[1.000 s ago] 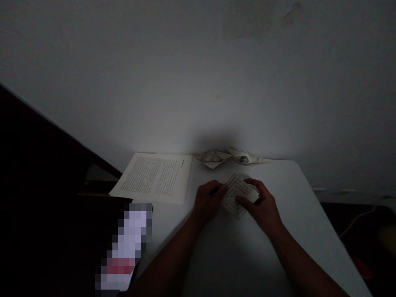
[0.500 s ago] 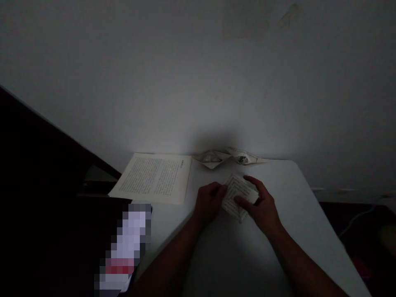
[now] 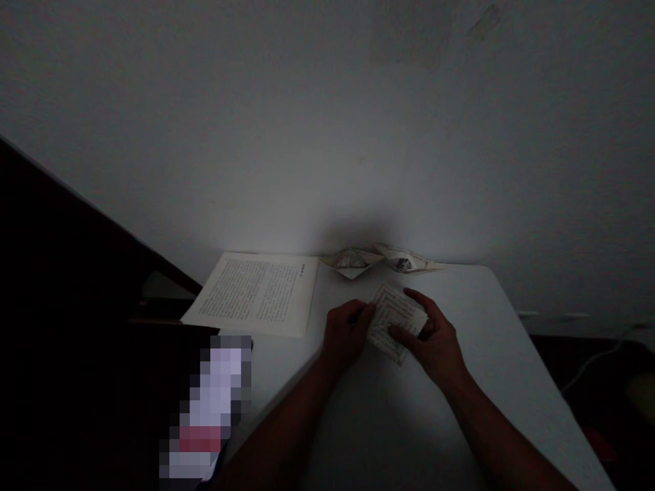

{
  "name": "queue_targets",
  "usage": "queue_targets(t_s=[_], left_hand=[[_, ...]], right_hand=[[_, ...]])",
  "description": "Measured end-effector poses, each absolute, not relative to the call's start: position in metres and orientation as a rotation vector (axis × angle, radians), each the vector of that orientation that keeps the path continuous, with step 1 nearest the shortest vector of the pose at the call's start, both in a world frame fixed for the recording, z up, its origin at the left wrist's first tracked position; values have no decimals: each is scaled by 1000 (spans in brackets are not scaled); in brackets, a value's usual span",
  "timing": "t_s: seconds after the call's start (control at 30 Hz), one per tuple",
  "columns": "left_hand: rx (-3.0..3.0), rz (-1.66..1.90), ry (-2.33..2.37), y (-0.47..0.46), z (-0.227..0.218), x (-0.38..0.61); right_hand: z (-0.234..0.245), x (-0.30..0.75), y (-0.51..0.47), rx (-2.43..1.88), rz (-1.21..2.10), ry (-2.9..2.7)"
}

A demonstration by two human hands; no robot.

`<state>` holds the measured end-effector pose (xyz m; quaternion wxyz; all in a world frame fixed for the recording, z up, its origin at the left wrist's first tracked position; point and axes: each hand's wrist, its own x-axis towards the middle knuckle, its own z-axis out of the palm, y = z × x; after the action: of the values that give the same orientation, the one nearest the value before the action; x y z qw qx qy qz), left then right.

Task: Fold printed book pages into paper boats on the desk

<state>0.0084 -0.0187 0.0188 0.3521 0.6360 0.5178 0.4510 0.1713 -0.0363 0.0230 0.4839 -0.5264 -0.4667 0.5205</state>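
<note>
A folded piece of printed paper [image 3: 394, 320] lies between my hands near the middle of the white table [image 3: 389, 423]. My left hand [image 3: 345, 334] pinches its left edge with curled fingers. My right hand [image 3: 432, 337] grips its right side, thumb underneath at the front and fingers over the top. The light is dim, so the folds are hard to make out.
Two folded paper boats [image 3: 352, 262] [image 3: 406, 260] sit at the table's far edge against the wall. An open printed sheet or book page [image 3: 258, 293] lies at the far left. A dark object with a blurred-out patch [image 3: 209, 402] lies at the near left.
The folded paper has turned slightly between my hands, from a diamond pose to a more tilted rectangle. Both hands stay in nearly the same place.
</note>
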Motion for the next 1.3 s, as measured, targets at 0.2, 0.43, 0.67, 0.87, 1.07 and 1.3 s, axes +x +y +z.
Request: queue_targets(t_s=[0.2, 0.43, 0.67, 0.87, 1.07, 1.3], left_hand=[[1611, 1202, 1385, -19, 19, 8], [1561, 1223, 1426, -19, 20, 9], [1518, 1253, 1440, -19, 22, 7], [1479, 1297, 1448, -19, 24, 7], [1469, 1319, 1455, -19, 23, 6], [1406, 1337, 1445, -18, 22, 5]], right_hand=[[25, 170, -37, -1250, 1291, -1145], [23, 169, -37, -1199, 1353, -1096], [23, 168, -38, -1133, 1423, -1085], [21, 169, -39, -1150, 1425, -1089], [23, 169, -40, -1121, 1450, -1096], [23, 168, -40, -1066, 1492, -1085]])
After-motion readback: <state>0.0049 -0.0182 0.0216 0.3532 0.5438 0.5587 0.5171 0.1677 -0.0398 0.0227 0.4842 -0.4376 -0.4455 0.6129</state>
